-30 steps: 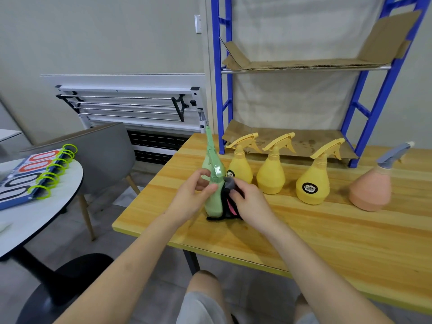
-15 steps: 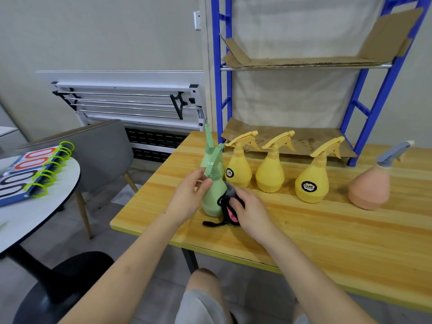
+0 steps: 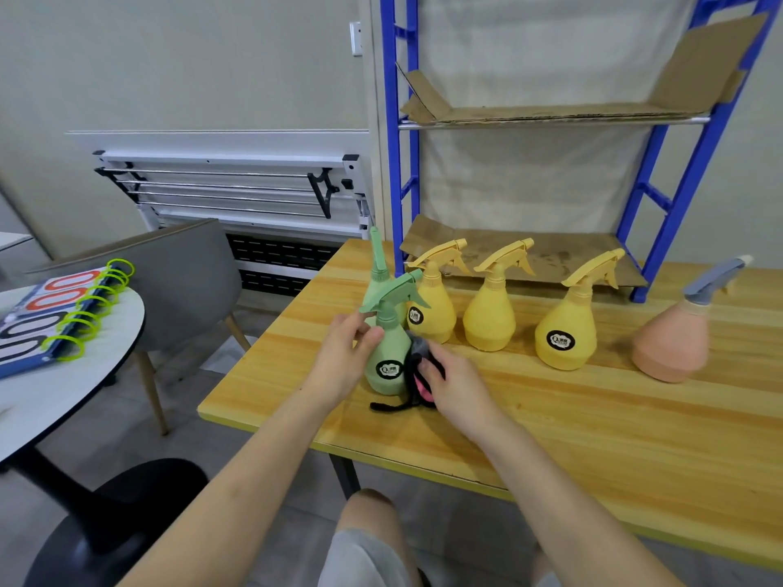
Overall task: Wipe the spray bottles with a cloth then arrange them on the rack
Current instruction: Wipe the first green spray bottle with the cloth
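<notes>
A green spray bottle (image 3: 387,353) stands upright near the front left of the wooden table (image 3: 593,417). My left hand (image 3: 343,358) grips its neck and upper body from the left. My right hand (image 3: 455,387) holds a dark cloth (image 3: 413,374) with a pink patch against the bottle's right side; a black strand trails onto the table. A second green bottle (image 3: 376,264) stands just behind. Three yellow bottles (image 3: 432,307), (image 3: 489,319), (image 3: 563,336) and a pink one (image 3: 673,345) line up to the right. The blue rack (image 3: 396,163) stands behind them.
The rack's two shelves are lined with cardboard (image 3: 551,112). Left of the table are a grey chair (image 3: 169,264) and a round white table (image 3: 63,374) carrying a flip scoreboard (image 3: 63,311). A folded white table (image 3: 237,180) leans against the wall.
The green bottle has been turned so its black label faces me and its trigger points right. My right hand slid the cloth lower on the bottle's right side. My left hand keeps its hold.
</notes>
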A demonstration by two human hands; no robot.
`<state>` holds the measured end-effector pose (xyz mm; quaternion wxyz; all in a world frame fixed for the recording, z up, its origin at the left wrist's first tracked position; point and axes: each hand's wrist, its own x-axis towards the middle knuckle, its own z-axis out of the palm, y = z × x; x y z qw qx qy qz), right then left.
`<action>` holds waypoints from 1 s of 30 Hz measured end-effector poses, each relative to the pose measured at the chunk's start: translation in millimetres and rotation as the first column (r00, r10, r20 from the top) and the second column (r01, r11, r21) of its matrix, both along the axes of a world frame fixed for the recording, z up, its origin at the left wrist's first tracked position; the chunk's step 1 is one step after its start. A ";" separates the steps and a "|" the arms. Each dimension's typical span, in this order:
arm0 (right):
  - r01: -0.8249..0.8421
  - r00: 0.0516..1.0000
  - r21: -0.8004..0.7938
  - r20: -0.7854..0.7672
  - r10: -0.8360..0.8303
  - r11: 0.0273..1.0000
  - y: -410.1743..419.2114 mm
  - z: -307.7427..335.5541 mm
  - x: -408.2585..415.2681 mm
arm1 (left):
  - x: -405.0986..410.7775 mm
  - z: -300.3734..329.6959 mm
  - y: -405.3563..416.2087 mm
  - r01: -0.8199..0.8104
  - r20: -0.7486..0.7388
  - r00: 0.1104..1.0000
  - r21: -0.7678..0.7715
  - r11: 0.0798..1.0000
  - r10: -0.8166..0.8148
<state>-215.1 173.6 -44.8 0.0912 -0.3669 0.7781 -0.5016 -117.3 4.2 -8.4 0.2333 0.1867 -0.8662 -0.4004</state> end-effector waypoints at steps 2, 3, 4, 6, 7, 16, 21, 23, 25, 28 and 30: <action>0.030 0.998 0.065 -0.053 -0.027 0.997 1.8 -6.1 -1.5 | -0.8 0.1 -1.6 0.008 0.007 1.000 -0.008 1.000 -0.008; 0.047 0.998 0.061 -0.055 -0.044 0.997 1.5 -7.2 -0.4 | -0.6 0.0 -2.4 0.010 0.008 1.000 -0.013 1.000 -0.010; 0.058 0.998 0.035 -0.040 -0.056 0.998 0.4 -5.3 2.0 | -0.7 -0.4 -3.4 0.008 0.008 1.000 -0.019 1.000 -0.007; 0.050 0.998 -0.076 0.051 -0.046 0.996 -6.0 2.2 6.1 | -0.5 -1.5 -4.4 -0.003 -0.002 1.000 -0.028 1.000 0.003; 0.035 0.995 -0.133 0.094 -0.023 0.990 -10.6 7.4 8.4 | -0.2 -1.8 -4.1 -0.005 -0.009 1.000 -0.032 0.999 0.004; 0.014 1.000 -0.046 0.014 -0.013 0.999 -13.7 7.5 2.0 | 3.9 -1.3 2.4 -0.011 -0.062 0.998 0.033 0.999 0.013; 0.045 0.999 0.042 0.008 -0.045 0.998 -6.2 -3.5 -5.9 | 4.9 -3.9 5.4 -0.006 -0.105 0.994 0.073 0.997 0.014; 0.059 0.998 -0.025 0.036 -0.058 0.998 -8.8 -2.2 -1.3 | 5.1 -4.6 5.4 -0.004 -0.112 0.994 0.087 0.996 0.014; 0.079 0.995 -0.132 0.074 -0.070 0.988 -14.2 1.7 7.8 | 4.3 -5.7 4.9 -0.003 -0.113 0.994 0.073 0.997 0.012; 0.127 0.987 -0.285 0.128 -0.094 0.950 -20.1 16.7 21.5 | 1.8 -8.1 4.5 0.007 -0.091 0.996 0.016 1.000 -0.005; 0.154 0.986 -0.359 0.118 -0.119 0.920 -20.0 26.9 28.4 | 1.8 -10.0 4.6 0.004 -0.093 0.996 -0.006 1.000 -0.005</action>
